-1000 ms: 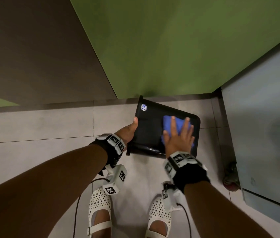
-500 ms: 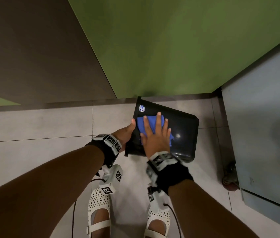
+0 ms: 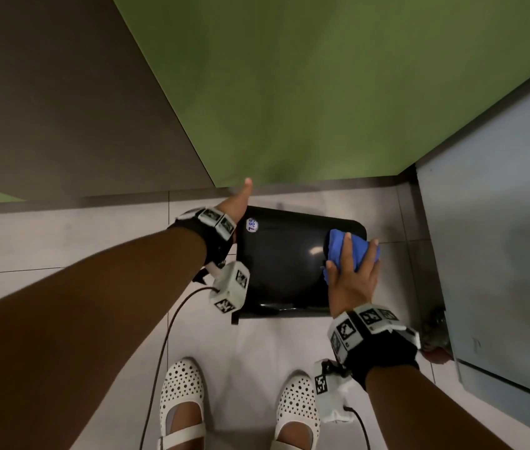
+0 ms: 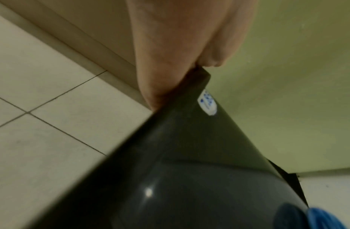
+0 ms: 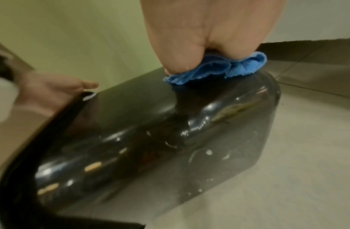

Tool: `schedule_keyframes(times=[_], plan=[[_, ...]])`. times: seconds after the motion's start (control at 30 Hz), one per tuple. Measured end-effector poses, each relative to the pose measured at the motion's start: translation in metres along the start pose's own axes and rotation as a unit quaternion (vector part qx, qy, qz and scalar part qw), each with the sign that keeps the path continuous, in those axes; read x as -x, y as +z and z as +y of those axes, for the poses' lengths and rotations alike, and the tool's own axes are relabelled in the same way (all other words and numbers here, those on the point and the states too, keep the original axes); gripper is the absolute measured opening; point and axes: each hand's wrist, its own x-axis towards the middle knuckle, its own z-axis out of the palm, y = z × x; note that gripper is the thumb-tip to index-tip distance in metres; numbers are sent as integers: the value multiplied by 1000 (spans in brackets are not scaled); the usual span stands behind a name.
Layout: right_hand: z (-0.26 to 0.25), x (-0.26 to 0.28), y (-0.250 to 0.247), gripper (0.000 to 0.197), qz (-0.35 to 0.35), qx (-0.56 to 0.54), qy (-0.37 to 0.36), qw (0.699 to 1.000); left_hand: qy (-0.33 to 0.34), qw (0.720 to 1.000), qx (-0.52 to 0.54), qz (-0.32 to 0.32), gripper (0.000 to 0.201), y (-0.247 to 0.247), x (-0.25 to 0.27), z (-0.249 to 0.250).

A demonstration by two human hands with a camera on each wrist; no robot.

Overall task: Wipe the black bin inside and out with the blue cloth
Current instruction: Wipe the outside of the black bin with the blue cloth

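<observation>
- The black bin [image 3: 284, 261] is found lying on its side on the tiled floor [image 3: 62, 241], just before the green wall [image 3: 322, 92]; its open rim is turned toward the left hand, its closed base toward the right.
- Risk: the bin is judged liable to slide or roll along the floor if the wiping push outweighs the steadying hold, since only one rim corner is secured.
- Risk: the blue cloth [image 3: 351, 251] is bunched, so it may slip off the rounded base edge and leave the surface beneath untouched.
- Risk: the inside is apparently not yet reached from this position; it could be missed.
- The left hand [image 3: 236, 203] is closed on the bin's far rim corner beside the white sticker [image 3: 252, 225], thumb extended; the fingers behind the rim are poorly seen.
- The right hand [image 3: 353, 280] is laid over the cloth at the bin's base end, fingers curled round it and pressing it onto the outer wall.
</observation>
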Motion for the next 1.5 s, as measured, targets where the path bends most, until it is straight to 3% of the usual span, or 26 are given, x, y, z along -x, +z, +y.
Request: schedule_keyframes(times=[0.07, 0.13, 0.2, 0.27, 0.4, 0.47, 0.57, 0.7, 0.87, 0.97, 1.03, 1.1, 1.23, 1.27, 1.37, 1.43, 1.5], plan=[[9, 2, 3, 57, -12, -12, -11, 1000, 15, 994, -90, 61, 66, 4, 4, 9], [13, 5, 3, 57, 7, -32, -7, 999, 45, 991, -113, 62, 58, 7, 5, 7], [9, 12, 1, 55, 18, -52, 10, 998, 34, 998, -47, 35, 66, 7, 1, 0], [1, 17, -2, 54, 20, -72, 27, 997, -4, 996, 87, 33, 72, 5, -22, -13], [-39, 31, -10, 53, 23, -93, -48, 994, 10, 984, 175, -7, 34, 18, 28, -4], [-64, 32, -10, 56, 23, -69, -116, 991, 19, 982, 184, -27, 31, 26, 36, -7], [-85, 27, -16, 55, -9, -14, -168, 986, 34, 978, 204, -19, 42, 29, 46, -14], [-74, 13, -28, 52, -49, 43, -182, 981, 49, 980, 182, -69, 58, 25, 51, -20], [-42, -7, -38, 48, 30, 0, -35, 999, 40, 983, 140, -109, 54, 24, 58, -33], [-35, -16, -45, 47, 4, -10, 50, 999, 8, 986, 124, -115, 53, 24, 65, -38], [-41, -11, -44, 47, -10, 6, 58, 998, -1, 984, 141, -110, 57, 23, 64, -36], [-51, -2, -40, 48, -15, 15, 48, 999, -9, 984, 159, -77, 67, 20, 61, -34], [-74, 26, -20, 51, -23, 37, -5, 999, -52, 990, 131, -20, 109, 18, 31, -50], [-81, 35, -13, 52, -29, 38, -36, 998, -60, 989, 132, -19, 106, 19, 36, -49], [-96, 50, -2, 57, -32, 29, -125, 991, -36, 989, 145, -16, 72, 20, 55, -43], [-92, 39, -5, 53, -73, 44, -137, 987, -39, 990, 137, -10, 77, 20, 51, -49], [-78, 24, -10, 52, -96, 54, -132, 985, -45, 991, 125, -27, 103, 19, 42, -60]])
